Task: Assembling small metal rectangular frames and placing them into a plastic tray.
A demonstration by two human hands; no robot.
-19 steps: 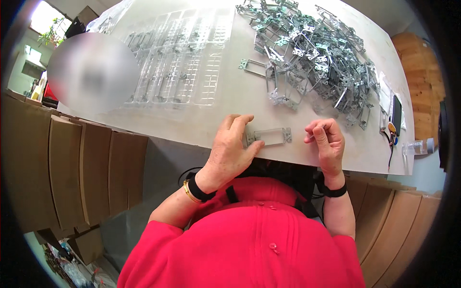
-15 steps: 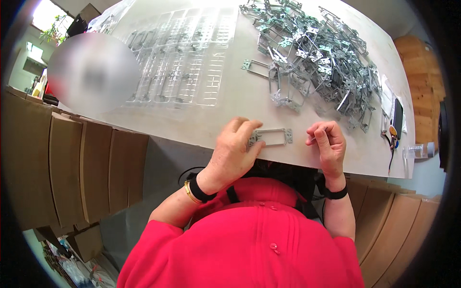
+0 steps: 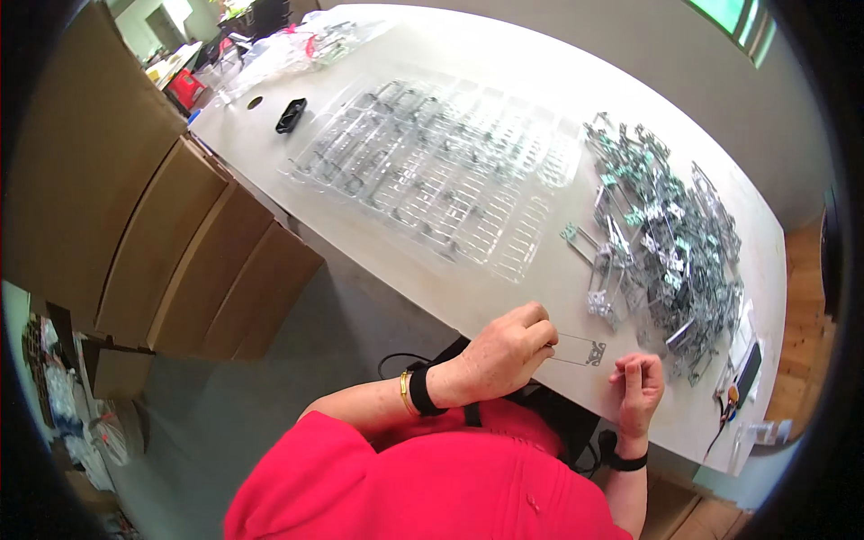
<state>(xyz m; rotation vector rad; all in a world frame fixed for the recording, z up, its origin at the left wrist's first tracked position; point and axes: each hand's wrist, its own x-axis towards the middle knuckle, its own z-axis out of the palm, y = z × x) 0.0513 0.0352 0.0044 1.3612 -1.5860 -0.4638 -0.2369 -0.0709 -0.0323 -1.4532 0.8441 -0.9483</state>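
Rectangular metal bracket (image 3: 596, 353) lies by the worktop's (image 3: 558, 281) near edge; a stray nudge could tip it off. Left hand (image 3: 506, 353) is bunched over its left end, right hand (image 3: 638, 393) loosely curled beside; neither's hold is clear.

No legible text, labels, brands, numbers or signs anywhere in view.
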